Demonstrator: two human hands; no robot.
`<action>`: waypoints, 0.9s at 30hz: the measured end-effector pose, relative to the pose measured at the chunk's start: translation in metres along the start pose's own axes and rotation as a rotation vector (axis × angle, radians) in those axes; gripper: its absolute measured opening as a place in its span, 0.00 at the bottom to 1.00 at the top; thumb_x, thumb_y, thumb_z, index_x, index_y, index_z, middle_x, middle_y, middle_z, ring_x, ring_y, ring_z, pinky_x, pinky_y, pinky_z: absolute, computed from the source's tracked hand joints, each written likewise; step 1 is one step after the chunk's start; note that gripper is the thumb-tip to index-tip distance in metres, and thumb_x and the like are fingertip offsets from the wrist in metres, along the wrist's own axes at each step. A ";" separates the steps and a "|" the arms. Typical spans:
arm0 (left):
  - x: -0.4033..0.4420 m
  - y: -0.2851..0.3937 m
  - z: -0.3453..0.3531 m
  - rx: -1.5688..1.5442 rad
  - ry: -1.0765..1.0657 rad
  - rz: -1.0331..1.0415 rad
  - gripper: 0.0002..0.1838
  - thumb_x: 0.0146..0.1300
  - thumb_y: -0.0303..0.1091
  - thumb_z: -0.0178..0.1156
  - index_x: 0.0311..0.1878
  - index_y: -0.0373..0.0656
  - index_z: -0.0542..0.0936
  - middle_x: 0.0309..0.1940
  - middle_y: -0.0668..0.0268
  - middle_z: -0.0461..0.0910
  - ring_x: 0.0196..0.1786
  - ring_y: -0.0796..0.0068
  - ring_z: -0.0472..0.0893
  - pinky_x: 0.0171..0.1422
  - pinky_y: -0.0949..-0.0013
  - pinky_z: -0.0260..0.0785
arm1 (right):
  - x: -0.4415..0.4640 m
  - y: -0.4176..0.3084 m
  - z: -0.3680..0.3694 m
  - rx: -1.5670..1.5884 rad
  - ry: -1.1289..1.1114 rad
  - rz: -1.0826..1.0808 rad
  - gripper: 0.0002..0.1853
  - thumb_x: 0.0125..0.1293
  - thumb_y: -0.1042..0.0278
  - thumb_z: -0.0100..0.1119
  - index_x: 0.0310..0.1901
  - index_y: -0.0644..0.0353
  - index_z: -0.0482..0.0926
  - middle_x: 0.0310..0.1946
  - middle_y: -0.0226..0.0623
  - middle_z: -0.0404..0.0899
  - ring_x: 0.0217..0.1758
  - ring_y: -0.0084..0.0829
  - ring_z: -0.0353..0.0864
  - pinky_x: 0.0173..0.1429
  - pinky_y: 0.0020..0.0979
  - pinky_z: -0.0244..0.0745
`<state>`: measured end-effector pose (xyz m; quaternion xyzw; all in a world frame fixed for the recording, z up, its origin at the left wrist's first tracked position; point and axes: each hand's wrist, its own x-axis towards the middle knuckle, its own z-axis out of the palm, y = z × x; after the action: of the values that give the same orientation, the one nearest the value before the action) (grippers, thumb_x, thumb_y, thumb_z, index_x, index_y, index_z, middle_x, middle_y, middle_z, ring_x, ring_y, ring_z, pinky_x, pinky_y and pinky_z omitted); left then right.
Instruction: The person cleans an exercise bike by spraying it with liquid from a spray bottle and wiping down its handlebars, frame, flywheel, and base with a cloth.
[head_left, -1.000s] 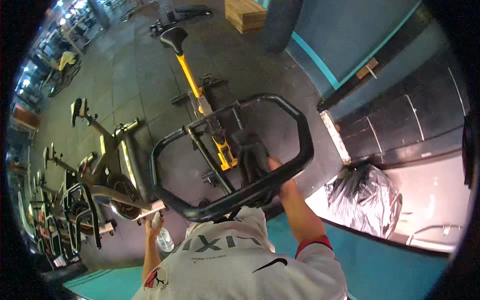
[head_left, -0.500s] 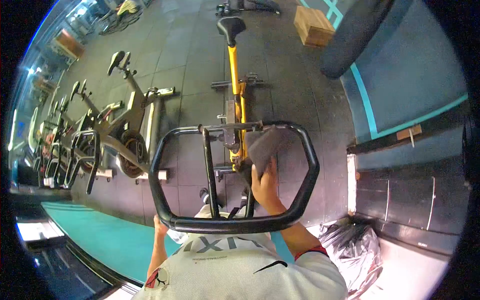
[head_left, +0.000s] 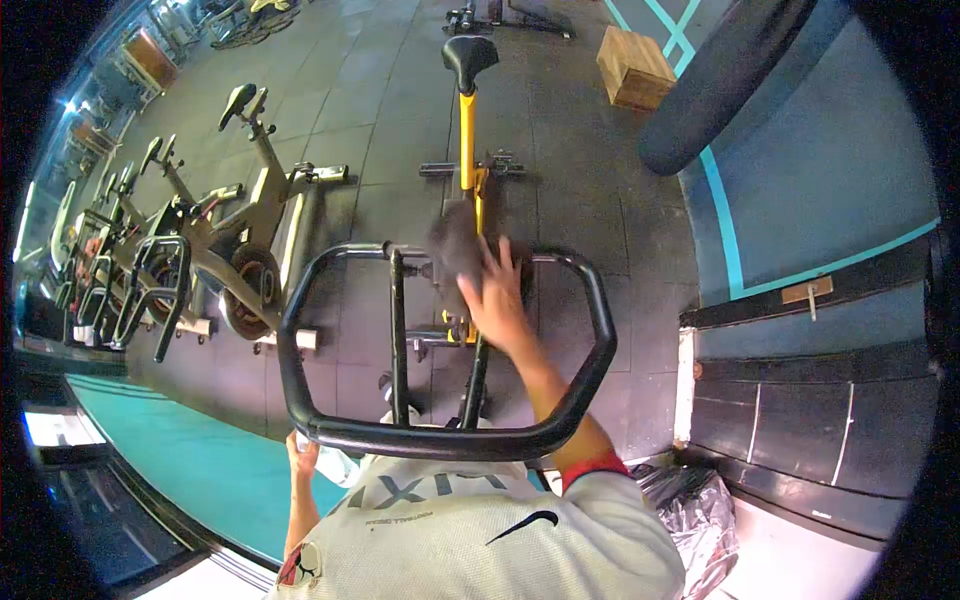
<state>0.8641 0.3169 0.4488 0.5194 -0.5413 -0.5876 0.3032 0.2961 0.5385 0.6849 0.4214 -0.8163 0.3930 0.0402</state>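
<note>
A dark grey cloth (head_left: 458, 245) lies over the middle of the handlebar of a yellow and black exercise bike (head_left: 467, 140), blurred by motion. My right hand (head_left: 495, 305) reaches through the black handlebar loop (head_left: 300, 375) and presses on the cloth, its fingers partly spread over it. Low on the left, outside the loop, my left hand (head_left: 302, 458) is closed around something whitish, mostly hidden. Pale whitish material (head_left: 337, 467) shows beside that hand, in front of my shirt. The bike's black saddle (head_left: 469, 62) points away at the far end.
Several grey exercise bikes (head_left: 250, 225) stand in a row at the left. A wooden box (head_left: 636, 68) and a dark punching bag (head_left: 725, 85) are at the upper right. A black plastic bag (head_left: 692, 520) sits at my lower right, and a teal strip (head_left: 170, 425) runs along the left.
My right hand has carried the cloth left and away from me, from the handlebar's right side to its middle. My left hand stays low, still closed. The view has shifted slightly.
</note>
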 end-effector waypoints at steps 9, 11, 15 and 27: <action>-0.009 0.006 0.015 0.060 -0.048 -0.006 0.23 0.48 0.31 0.72 0.48 0.39 0.77 0.41 0.56 0.76 0.46 0.58 0.76 0.50 0.58 0.70 | -0.175 -0.002 -0.052 1.353 0.500 1.126 0.24 0.74 0.55 0.48 0.63 0.62 0.71 0.60 0.41 0.75 0.59 0.41 0.75 0.66 0.39 0.68; -0.006 0.021 0.021 -0.166 -0.106 -0.134 0.21 0.51 0.30 0.70 0.48 0.41 0.76 0.41 0.57 0.77 0.48 0.61 0.76 0.51 0.59 0.71 | -0.192 0.050 -0.096 1.435 0.771 1.252 0.25 0.73 0.53 0.48 0.64 0.60 0.71 0.60 0.41 0.75 0.61 0.43 0.75 0.66 0.42 0.70; 0.008 0.036 0.028 0.198 -0.264 -0.132 0.22 0.53 0.31 0.67 0.52 0.43 0.75 0.45 0.57 0.78 0.53 0.60 0.76 0.54 0.58 0.71 | -0.143 0.107 -0.186 1.037 0.258 0.941 0.27 0.71 0.53 0.54 0.62 0.67 0.72 0.58 0.43 0.77 0.60 0.35 0.75 0.65 0.37 0.70; -0.075 0.105 0.091 0.612 -0.055 0.300 0.14 0.50 0.30 0.71 0.40 0.39 0.82 0.29 0.62 0.84 0.30 0.71 0.80 0.37 0.65 0.73 | 0.071 0.104 -0.067 -0.439 -0.719 -0.195 0.33 0.55 0.58 0.71 0.59 0.60 0.68 0.49 0.49 0.74 0.55 0.51 0.76 0.56 0.46 0.74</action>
<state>0.7773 0.3909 0.5586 0.4849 -0.7708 -0.3607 0.2016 0.1586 0.5720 0.6957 0.5879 -0.7992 0.0327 -0.1211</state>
